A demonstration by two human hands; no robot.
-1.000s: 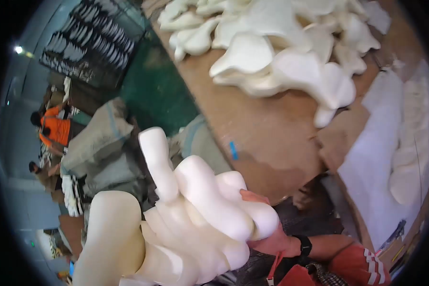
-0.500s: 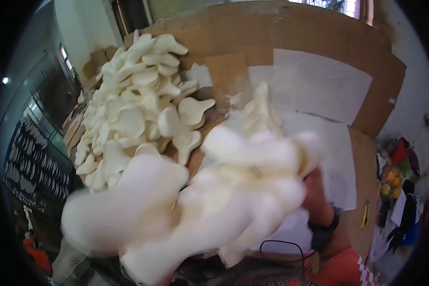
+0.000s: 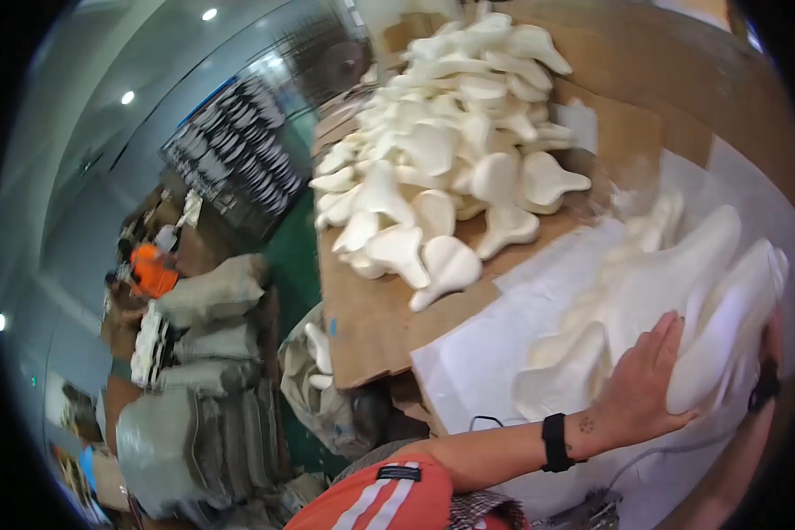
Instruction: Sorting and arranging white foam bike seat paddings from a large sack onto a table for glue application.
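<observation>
A bunch of cream saddle-shaped foam pads (image 3: 667,274) rests over the white paper (image 3: 477,349) at the right of the table. My left hand (image 3: 640,380) lies against these pads from the near left, its fingers stretched out and fairly flat. On the far right, my right hand (image 3: 771,334) is at the side of the same pads. Its fingers are hidden behind them, so I cannot see their grip. A big heap of similar pads (image 3: 433,146) covers the cardboard to the left.
Cardboard (image 3: 375,331) lines the tabletop and rises as a wall behind it. Left of the table stand an open sack (image 3: 314,411) with pads inside and stacked grey-green sacks (image 3: 199,424). Farther off are a rack (image 3: 234,146) and a person in orange (image 3: 153,269).
The bunch of pads, held up close before me earlier, is now lower over the white paper. My left hand has come into sight. The view has swung left and tilted.
</observation>
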